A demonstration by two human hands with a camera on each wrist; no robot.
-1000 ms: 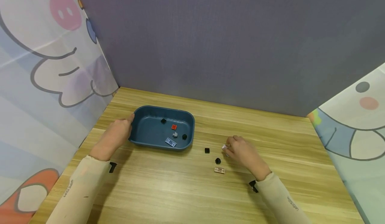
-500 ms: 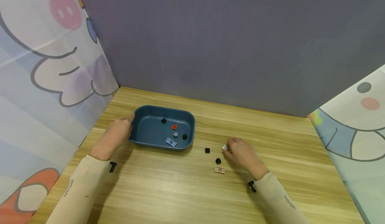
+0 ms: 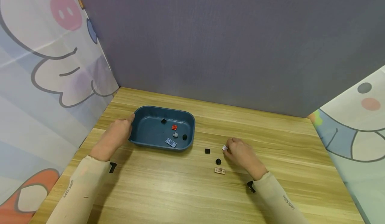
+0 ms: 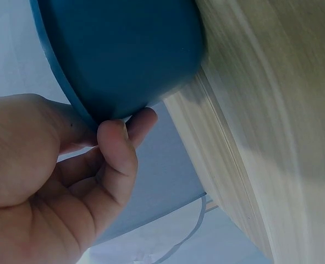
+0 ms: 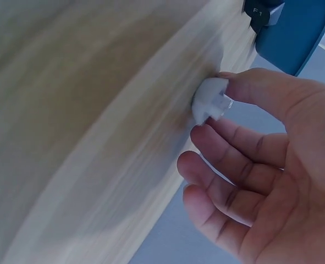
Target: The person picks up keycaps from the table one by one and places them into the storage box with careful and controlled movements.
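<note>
My left hand (image 3: pixel 115 135) grips the rim of a dark blue plastic bin (image 3: pixel 150 144) at its left end. In the left wrist view, thumb and fingers (image 4: pixel 118 151) pinch the bin's edge (image 4: pixel 66 71). Right of the bin, my right hand (image 3: pixel 242 153) pinches a small white piece (image 3: pixel 225 147) with a printed mark on top. The right wrist view shows this white piece (image 5: pixel 209 102) between thumb and fingertips, close against the table, with a notch and a short stub on it. Its exact kind I cannot tell. The other right fingers curl loosely below it.
A black square piece (image 3: pixel 207 151), a black angular piece (image 3: pixel 218 161) and a tan printed tile (image 3: pixel 220 170) lie near the right hand. Inside the bin sit a red square (image 3: pixel 174 127), a light blue printed tile (image 3: pixel 171 142), a white piece (image 3: pixel 175 135) and black pieces (image 3: pixel 184 137).
The right hand has shifted slightly down and left, and more of the white piece's top shows at its fingertips. The left hand and bin have stayed put.
</note>
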